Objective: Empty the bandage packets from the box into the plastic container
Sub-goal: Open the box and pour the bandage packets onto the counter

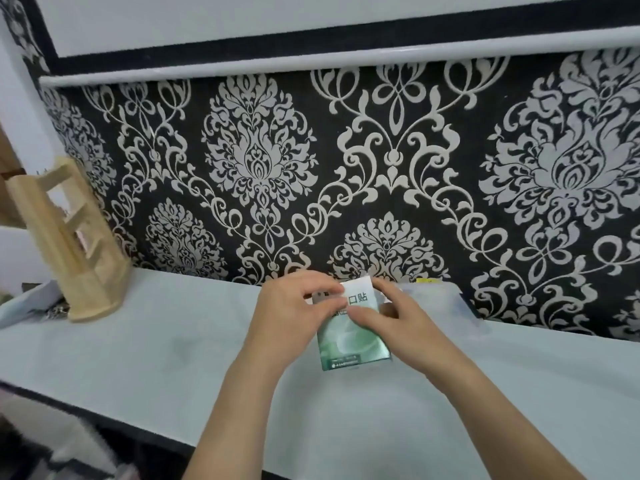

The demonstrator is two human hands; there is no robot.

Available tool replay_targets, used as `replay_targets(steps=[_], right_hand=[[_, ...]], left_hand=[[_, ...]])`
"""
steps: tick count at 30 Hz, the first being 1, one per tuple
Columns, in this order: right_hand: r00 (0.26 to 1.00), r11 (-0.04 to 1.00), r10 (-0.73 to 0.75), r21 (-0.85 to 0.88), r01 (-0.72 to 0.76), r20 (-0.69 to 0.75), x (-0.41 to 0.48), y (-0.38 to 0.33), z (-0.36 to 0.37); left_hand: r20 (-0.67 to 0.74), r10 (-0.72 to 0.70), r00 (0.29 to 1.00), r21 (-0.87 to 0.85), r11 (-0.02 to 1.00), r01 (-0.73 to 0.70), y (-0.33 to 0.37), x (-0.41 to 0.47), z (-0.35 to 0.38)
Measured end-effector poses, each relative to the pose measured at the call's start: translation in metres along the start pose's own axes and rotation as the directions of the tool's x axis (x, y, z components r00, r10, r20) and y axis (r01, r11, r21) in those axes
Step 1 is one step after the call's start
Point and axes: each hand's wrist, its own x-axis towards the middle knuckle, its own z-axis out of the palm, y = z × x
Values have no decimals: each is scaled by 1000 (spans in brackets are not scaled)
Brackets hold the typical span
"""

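A green and white bandage box [351,336] with printed characters on its top part is held above the white table [156,348], near the wall. My left hand [294,317] grips its upper left end, fingers curled over the top. My right hand [398,318] holds the upper right side, with fingertips laid across the box's front. The box's top flap looks raised. A clear plastic container [446,299] with a yellow bit at its far rim sits just behind and to the right of my right hand, against the wall. No packets are visible.
A wooden tiered rack [74,244] stands at the table's left end. Beside it lies a grey tray [27,303] with small dark items. A black and white patterned wall [381,161] runs along the back. The table's front edge [104,412] drops off at lower left.
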Motion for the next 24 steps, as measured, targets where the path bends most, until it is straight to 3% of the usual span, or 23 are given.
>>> replay_targets(steps=[4,7,11,13,17,22,24], right_hand=[[999,1000,17,-5,-17,-28,17,14,-2],[1000,1000,-15,-12,14,-21,21,17,-2],[998,997,-47,63,49,-34,22,14,-1],[998,995,-44,85,47,-33,21,13,1],[997,996,-73,56,74,-30,15,13,2],[989,997,-64,-23,67,134,17,15,3],[990,1000,-24,-14,26,142,20,16,3]], left_hand=[[-23,253,967,203,948,-244,-11,11,8],[29,321,947,339,888,-311,-6,10,11],[51,366,929,400,845,-354,-3,17,9],[35,291,956,341,896,-285,1,16,7],[57,9,998,31,999,-11,7,9,-3],[71,-185,980,-341,919,198,-6,6,-21],[209,-188,960,-362,897,255,-22,2,-32]])
